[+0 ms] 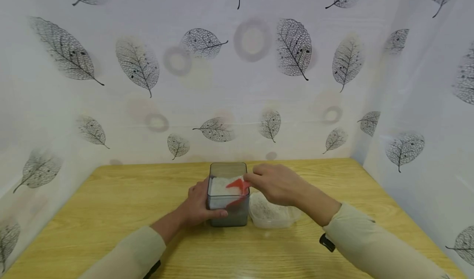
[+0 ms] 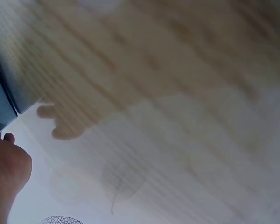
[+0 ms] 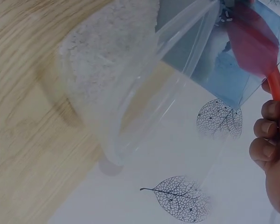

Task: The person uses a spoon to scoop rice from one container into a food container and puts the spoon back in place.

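A clear grey square container (image 1: 226,196) with white grains inside stands mid-table. My left hand (image 1: 200,205) grips its left side, thumb across the front wall. My right hand (image 1: 275,182) holds the handle of a red scoop (image 1: 238,185) whose bowl dips into the container. In the right wrist view the red scoop (image 3: 256,44) sits inside the bluish container (image 3: 224,51), and the fingers (image 3: 266,140) curl on its handle. A shallow clear plastic bowl (image 1: 270,215) with white grains lies right of the container, under my right wrist; this bowl (image 3: 116,79) shows close up.
The wooden table (image 1: 111,213) is walled on the back and both sides by leaf-printed white sheeting (image 1: 237,73). The left wrist view is blurred, showing the tabletop (image 2: 154,56) and a corner of the container (image 2: 2,102).
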`<state>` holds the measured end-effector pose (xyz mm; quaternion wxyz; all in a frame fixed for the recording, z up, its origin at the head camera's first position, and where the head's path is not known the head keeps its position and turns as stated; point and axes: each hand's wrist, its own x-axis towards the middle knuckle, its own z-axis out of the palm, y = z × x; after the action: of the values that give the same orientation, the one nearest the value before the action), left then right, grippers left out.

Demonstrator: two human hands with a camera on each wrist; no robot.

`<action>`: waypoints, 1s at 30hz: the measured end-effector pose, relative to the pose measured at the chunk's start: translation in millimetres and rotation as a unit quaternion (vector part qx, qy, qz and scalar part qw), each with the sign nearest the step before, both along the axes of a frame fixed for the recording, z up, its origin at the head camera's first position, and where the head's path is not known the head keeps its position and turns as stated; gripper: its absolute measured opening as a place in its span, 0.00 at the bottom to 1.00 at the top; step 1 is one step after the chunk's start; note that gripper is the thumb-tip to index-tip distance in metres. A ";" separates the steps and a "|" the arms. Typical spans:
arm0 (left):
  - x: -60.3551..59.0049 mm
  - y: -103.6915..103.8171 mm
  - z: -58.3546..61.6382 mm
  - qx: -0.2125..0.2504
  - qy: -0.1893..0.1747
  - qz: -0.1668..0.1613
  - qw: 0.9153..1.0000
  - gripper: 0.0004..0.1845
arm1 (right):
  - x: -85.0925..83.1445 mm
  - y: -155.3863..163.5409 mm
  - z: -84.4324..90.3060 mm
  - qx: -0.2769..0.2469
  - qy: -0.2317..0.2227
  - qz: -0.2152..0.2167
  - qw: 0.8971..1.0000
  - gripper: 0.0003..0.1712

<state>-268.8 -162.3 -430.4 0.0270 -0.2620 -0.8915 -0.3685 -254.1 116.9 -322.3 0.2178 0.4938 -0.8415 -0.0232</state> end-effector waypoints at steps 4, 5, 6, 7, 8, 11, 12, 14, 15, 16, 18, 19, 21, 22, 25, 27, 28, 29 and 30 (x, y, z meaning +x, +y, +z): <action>-0.2 1.0 -0.5 -0.008 0.000 0.002 1.000 0.54 | 0.1 4.4 -0.9 0.000 0.003 0.000 1.000 0.09; -0.1 1.4 -0.5 -0.010 0.000 0.002 1.000 0.53 | 0.0 5.0 -0.7 0.002 0.005 0.001 1.000 0.09; 0.0 1.9 -0.5 -0.012 0.000 0.002 1.000 0.53 | -0.1 5.3 -0.4 0.004 0.010 0.003 1.000 0.09; 0.1 2.3 -0.6 -0.014 0.000 0.003 1.000 0.52 | -0.5 5.4 0.1 0.005 0.016 0.006 1.000 0.09; 0.6 2.6 -0.3 -0.013 -0.002 0.002 1.000 0.52 | -1.1 5.5 0.6 0.005 0.022 0.010 1.000 0.09; 0.5 2.7 -0.3 -0.010 0.000 0.001 1.000 0.51 | -2.9 5.3 3.4 0.000 0.041 0.022 0.999 0.08; 0.3 2.5 -0.4 -0.010 0.001 0.001 1.000 0.51 | -3.3 5.2 4.5 -0.004 0.044 0.025 0.999 0.08; -0.6 2.0 -0.7 -0.009 0.005 0.002 1.000 0.51 | -4.0 5.5 6.5 -0.012 0.043 0.026 0.999 0.11; -0.9 1.7 -0.9 -0.008 0.009 0.002 1.000 0.50 | -3.8 5.8 7.3 -0.016 0.040 0.024 0.999 0.14; -1.4 1.5 -1.3 -0.007 0.010 0.002 1.000 0.50 | -3.4 6.4 7.5 -0.019 0.033 0.021 0.999 0.16; -1.6 1.5 -2.1 -0.008 0.013 0.002 1.000 0.49 | -1.6 8.0 7.0 -0.028 0.015 0.011 0.999 0.18; -1.6 1.5 -2.7 -0.008 0.015 0.001 1.000 0.49 | -1.1 9.2 5.7 -0.034 0.006 0.006 0.999 0.18; -1.1 1.9 -3.3 -0.006 0.015 0.000 1.000 0.50 | 0.1 11.8 2.0 -0.052 -0.014 -0.003 0.999 0.14; -0.9 2.1 -3.6 -0.007 0.015 0.000 1.000 0.50 | 0.5 13.1 -0.3 -0.062 -0.022 -0.007 0.998 0.13; -0.1 2.5 -3.4 -0.005 0.014 0.003 1.000 0.50 | 0.9 16.2 -7.4 -0.097 -0.043 -0.019 0.994 0.12; 0.5 2.9 -2.6 -0.003 0.009 0.006 1.000 0.50 | 1.8 17.6 -11.2 -0.116 -0.061 -0.030 0.991 0.12; 0.7 3.0 -2.3 -0.004 0.008 0.007 1.000 0.50 | 2.5 18.0 -12.5 -0.122 -0.071 -0.037 0.989 0.12; 1.0 3.1 -2.1 -0.003 0.006 0.007 1.000 0.49 | 3.0 18.3 -13.5 -0.130 -0.084 -0.044 0.987 0.12; 1.3 3.3 -1.5 -0.003 0.005 0.007 1.000 0.49 | 3.4 18.6 -14.3 -0.138 -0.095 -0.050 0.985 0.13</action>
<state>-267.5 -159.0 -432.0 0.0333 -0.2579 -0.8941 -0.3646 -250.7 135.5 -336.6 0.2011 0.4166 -0.8771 0.1293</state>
